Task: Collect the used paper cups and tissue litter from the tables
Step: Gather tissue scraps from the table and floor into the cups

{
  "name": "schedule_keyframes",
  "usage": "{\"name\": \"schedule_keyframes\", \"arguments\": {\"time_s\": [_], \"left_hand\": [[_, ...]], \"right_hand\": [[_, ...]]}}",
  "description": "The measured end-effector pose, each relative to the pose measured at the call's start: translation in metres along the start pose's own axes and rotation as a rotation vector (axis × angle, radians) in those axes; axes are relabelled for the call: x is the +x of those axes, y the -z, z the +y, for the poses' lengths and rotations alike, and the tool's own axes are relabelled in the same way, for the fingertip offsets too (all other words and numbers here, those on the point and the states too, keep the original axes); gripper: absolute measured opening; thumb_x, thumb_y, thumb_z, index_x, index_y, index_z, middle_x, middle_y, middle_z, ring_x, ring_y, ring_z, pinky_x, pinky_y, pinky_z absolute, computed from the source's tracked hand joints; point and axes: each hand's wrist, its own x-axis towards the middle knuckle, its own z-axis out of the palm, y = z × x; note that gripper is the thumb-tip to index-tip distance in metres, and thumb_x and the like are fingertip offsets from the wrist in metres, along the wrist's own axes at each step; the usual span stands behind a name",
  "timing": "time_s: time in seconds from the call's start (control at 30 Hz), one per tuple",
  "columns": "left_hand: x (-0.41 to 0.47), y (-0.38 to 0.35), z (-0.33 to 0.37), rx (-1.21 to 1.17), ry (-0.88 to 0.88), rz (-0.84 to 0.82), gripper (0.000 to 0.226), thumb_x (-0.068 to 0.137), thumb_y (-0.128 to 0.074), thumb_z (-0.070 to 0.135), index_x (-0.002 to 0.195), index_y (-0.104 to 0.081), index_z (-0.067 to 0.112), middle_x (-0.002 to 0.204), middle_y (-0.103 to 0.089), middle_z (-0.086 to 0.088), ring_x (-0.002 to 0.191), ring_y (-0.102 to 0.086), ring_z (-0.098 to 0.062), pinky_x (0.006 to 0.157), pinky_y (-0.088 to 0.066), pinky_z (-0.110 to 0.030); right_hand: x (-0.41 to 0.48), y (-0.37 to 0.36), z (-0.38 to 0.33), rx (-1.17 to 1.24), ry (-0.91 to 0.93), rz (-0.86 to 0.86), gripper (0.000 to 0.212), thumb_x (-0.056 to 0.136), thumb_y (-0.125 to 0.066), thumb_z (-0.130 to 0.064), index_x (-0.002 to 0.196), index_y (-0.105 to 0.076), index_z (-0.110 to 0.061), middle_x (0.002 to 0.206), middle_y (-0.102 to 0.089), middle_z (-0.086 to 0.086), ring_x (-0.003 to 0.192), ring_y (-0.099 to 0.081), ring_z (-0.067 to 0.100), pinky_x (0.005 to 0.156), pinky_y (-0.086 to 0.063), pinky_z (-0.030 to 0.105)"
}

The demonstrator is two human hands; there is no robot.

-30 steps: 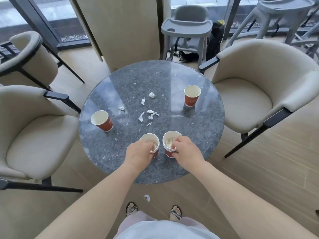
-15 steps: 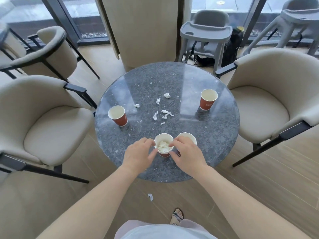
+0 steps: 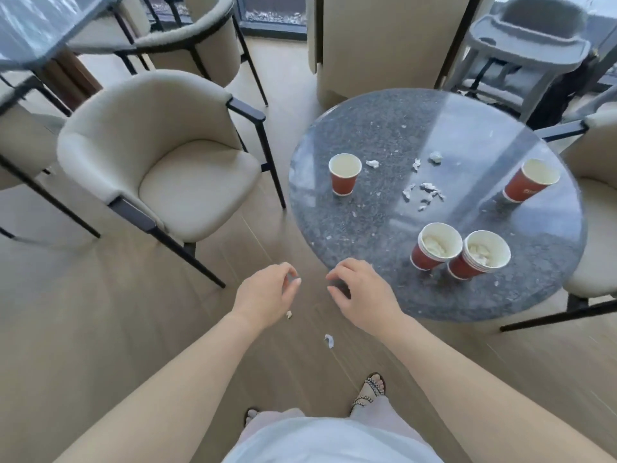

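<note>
Tissue scraps (image 3: 329, 340) lie nearest, two small white bits on the pale floor (image 3: 100, 329) just ahead of a sandalled foot (image 3: 369, 390). One sits between the forearms and the other shows at the edge of the left wrist. Above them the left hand (image 3: 267, 295) and the right hand (image 3: 362, 295) hover side by side and apart, palms down. Their fingers are loosely curled and relaxed, grasping nothing that can be seen. The right hand hangs at the near rim of the round grey bench (image 3: 367, 135).

Close to that rim two red paper cups stand just beside each other, the filled left cup (image 3: 425, 259) and the filled right cup (image 3: 467, 269). Each has crumpled tissue inside, and the right one shows several nested rims at its base. Farther in, torn tissue bits (image 3: 425, 193) are scattered about the middle of the bench. A lone cup (image 3: 344, 182) stands towards the left side, and a far right cup (image 3: 526, 187) towards the right edge. Left of the bench stands a cream armchair (image 3: 160, 155), and beyond the bench a grey high chair (image 3: 521, 51).
</note>
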Motion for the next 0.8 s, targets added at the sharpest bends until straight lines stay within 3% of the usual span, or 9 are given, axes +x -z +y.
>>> {"name": "schedule_keyframes", "arguments": {"time_s": [0.2, 0.4, 0.6, 0.8], "left_hand": [[-0.034, 0.019, -0.075, -0.015, 0.016, 0.004, 0.021, 0.093, -0.043, 0.041, 0.104, -0.056, 0.027, 0.099, -0.062, 0.007, 0.097, -0.058, -0.018, 0.080, -0.045, -0.032], [-0.042, 0.007, -0.127, 0.031, -0.001, -0.040, 0.026, 0.095, -0.040, 0.041, 0.107, -0.056, 0.024, 0.100, -0.061, 0.003, 0.098, -0.057, -0.021, 0.079, -0.045, -0.034], [-0.026, -0.050, -0.172, 0.098, 0.013, -0.080, 0.030, 0.095, -0.036, 0.043, 0.109, -0.056, 0.025, 0.104, -0.056, 0.002, 0.099, -0.054, -0.021, 0.076, -0.046, -0.035], [0.009, -0.152, -0.202, 0.061, 0.032, -0.058, 0.031, 0.094, -0.039, 0.043, 0.111, -0.056, 0.024, 0.113, -0.055, 0.002, 0.102, -0.052, -0.022, 0.082, -0.046, -0.038]], "right_hand": [[0.002, -0.057, -0.056, -0.032, -0.040, -0.014, 0.016, 0.083, -0.061, -0.022, 0.098, -0.064, -0.016, 0.104, -0.060, 0.000, 0.101, -0.052, 0.022, 0.082, -0.047, 0.040], [0.007, -0.119, -0.087, 0.013, -0.061, -0.044, 0.017, 0.083, -0.061, -0.022, 0.100, -0.064, -0.018, 0.102, -0.060, 0.000, 0.096, -0.054, 0.023, 0.080, -0.048, 0.039], [0.008, -0.185, -0.049, -0.011, -0.046, -0.201, 0.021, 0.087, -0.056, -0.025, 0.107, -0.061, -0.020, 0.108, -0.059, -0.001, 0.099, -0.054, 0.023, 0.083, -0.046, 0.039], [0.021, -0.269, 0.019, -0.016, -0.034, -0.175, 0.023, 0.087, -0.059, -0.027, 0.107, -0.061, -0.017, 0.105, -0.060, 0.000, 0.096, -0.054, 0.023, 0.077, -0.044, 0.033]]}}
